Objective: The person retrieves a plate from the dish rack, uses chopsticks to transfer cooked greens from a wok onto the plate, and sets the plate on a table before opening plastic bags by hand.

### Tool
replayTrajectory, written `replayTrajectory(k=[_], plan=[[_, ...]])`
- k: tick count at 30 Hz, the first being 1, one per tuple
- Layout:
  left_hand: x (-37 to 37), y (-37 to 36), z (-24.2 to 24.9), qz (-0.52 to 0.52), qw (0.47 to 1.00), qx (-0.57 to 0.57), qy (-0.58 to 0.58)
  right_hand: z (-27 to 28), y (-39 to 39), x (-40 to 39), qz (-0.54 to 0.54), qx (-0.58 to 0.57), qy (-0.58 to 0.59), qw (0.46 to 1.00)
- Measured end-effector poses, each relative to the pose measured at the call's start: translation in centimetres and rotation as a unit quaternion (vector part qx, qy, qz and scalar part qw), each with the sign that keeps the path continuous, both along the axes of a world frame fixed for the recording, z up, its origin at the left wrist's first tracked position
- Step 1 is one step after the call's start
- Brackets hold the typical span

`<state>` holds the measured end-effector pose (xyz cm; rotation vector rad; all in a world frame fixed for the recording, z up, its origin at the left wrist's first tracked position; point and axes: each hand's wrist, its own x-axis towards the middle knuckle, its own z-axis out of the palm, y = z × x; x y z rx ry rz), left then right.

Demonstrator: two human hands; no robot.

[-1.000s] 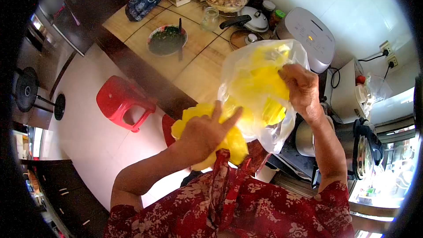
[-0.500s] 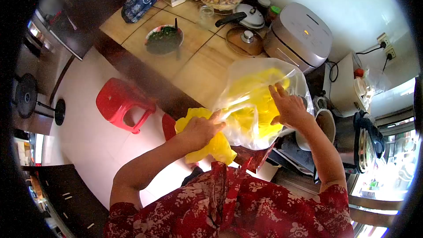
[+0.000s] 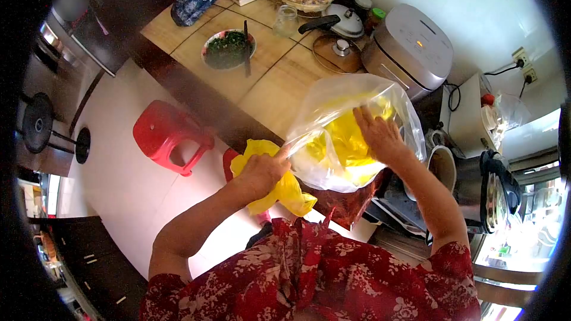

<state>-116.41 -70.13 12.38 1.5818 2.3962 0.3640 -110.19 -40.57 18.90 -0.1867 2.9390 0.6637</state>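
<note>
My left hand (image 3: 262,173) is closed around a crumpled yellow plastic bag (image 3: 290,198), which hangs below it. Its fingertips also pinch the near left rim of a large clear plastic bag (image 3: 309,170). More yellow plastic bags (image 3: 344,134) lie bunched inside the clear one. My right hand (image 3: 379,137) reaches into the clear bag's mouth, fingers stretched out against the yellow plastic. Whether any of it is caught under those fingertips I cannot make out.
On the tiled counter are a bowl of chopped greens (image 3: 223,53) with chopsticks, a glass jar (image 3: 286,22), a lidded pan (image 3: 344,22), a glass lid (image 3: 333,58) and a rice cooker (image 3: 413,44). A red stool (image 3: 163,134) stands on the floor at left.
My right hand has moved slightly left, deeper into the clear bag. My left hand has shifted a little left and down, with the yellow bag and the clear rim.
</note>
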Motion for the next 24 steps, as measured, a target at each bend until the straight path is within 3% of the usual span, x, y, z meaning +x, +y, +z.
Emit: replayTrajectory(k=[3, 5, 9, 13, 15, 16, 18, 19, 21, 22, 24], plan=[[0.7, 0.4, 0.4, -0.010, 1.000, 0.005, 0.029, -0.9, 1.4, -1.3, -0.026, -0.037, -0.004, 0.999], [1.1, 0.6, 0.7, -0.015, 0.999, 0.000, 0.045, -1.4, 2.3, -2.4, -0.131, -0.006, -0.109, 0.985], [1.3, 0.5, 0.5, -0.007, 1.000, -0.007, 0.020, -0.4, 2.8, -2.3, -0.132, 0.050, -0.090, 0.986], [1.6, 0.4, 0.1, 0.013, 0.999, 0.031, 0.028, 3.6, 1.2, -1.0, -0.002, -0.012, -0.078, 0.997], [1.4, 0.8, 0.0, 0.031, 0.995, 0.084, 0.037, 5.1, 0.4, -0.9, 0.093, -0.170, 0.043, 0.980], [1.2, 0.9, -0.2, 0.032, 0.995, 0.085, 0.037, 6.1, 0.1, -0.8, 0.094, -0.169, 0.043, 0.980], [0.7, 1.2, -0.4, 0.017, 0.991, 0.120, 0.055, 7.8, -0.3, -0.7, 0.148, -0.315, 0.094, 0.933], [0.6, 1.2, -0.4, 0.017, 0.991, 0.121, 0.056, 8.1, -0.2, -0.7, 0.149, -0.314, 0.094, 0.933], [0.4, 1.2, 0.2, 0.028, 0.991, 0.117, 0.061, 8.7, -0.3, -0.5, 0.195, -0.398, 0.181, 0.878], [0.3, 1.1, 0.4, 0.027, 0.991, 0.118, 0.062, 9.4, -0.6, -0.3, 0.195, -0.397, 0.182, 0.878], [-0.1, 0.7, 0.5, 0.032, 0.995, 0.089, 0.042, 11.6, -2.0, 0.1, 0.160, -0.520, 0.248, 0.801]])
